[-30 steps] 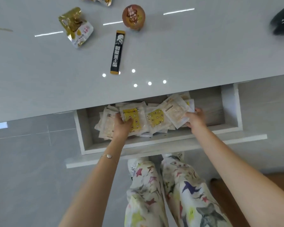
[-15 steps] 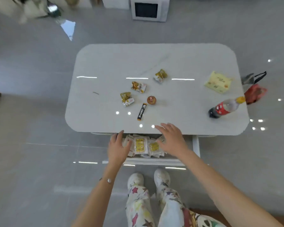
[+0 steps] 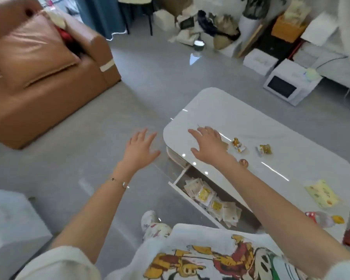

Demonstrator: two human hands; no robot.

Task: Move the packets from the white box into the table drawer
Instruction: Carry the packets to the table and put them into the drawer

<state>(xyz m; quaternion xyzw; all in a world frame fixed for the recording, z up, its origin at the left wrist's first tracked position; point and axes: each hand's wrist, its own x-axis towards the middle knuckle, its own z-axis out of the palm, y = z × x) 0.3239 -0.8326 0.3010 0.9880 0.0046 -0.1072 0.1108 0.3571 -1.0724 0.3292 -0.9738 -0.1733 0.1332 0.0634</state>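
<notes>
The table drawer [image 3: 175, 181] stands pulled open under the white table [image 3: 251, 126]. Several white and yellow packets [image 3: 211, 201] lie inside it. My left hand [image 3: 139, 150] is raised over the grey floor left of the table, fingers spread, holding nothing. My right hand [image 3: 208, 145] hovers over the table's near corner, fingers spread and empty. Both hands are well away from the packets. No white box for the packets can be picked out near the hands.
Small gold snack packs [image 3: 237, 145], a round brown item [image 3: 243, 163], a yellow packet [image 3: 321, 196] and a lying bottle [image 3: 321, 218] are on the table. A brown sofa [image 3: 49, 77] stands at left, a white microwave [image 3: 287, 85] and clutter at the back.
Both hands have left the drawer and lifted, fingers spread. The view has swung left and up, from straight down over the drawer to the room with the sofa.
</notes>
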